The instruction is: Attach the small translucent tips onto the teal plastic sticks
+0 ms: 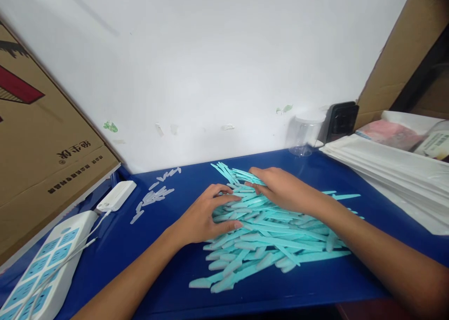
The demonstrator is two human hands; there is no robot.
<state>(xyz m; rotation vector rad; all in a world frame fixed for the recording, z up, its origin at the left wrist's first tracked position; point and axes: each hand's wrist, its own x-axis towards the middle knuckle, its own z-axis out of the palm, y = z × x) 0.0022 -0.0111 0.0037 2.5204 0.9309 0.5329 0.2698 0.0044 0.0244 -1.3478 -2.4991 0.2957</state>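
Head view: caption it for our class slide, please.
Right hand holds turquoise sticks, left hand at the pile, blue table below.

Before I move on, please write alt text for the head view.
A right hand grips a small bunch of thin turquoise plastic-looking sticks over a loose heap of them, the left hand curled at its left edge. Small translucent pieces and a white power strip lie left on the blue table.
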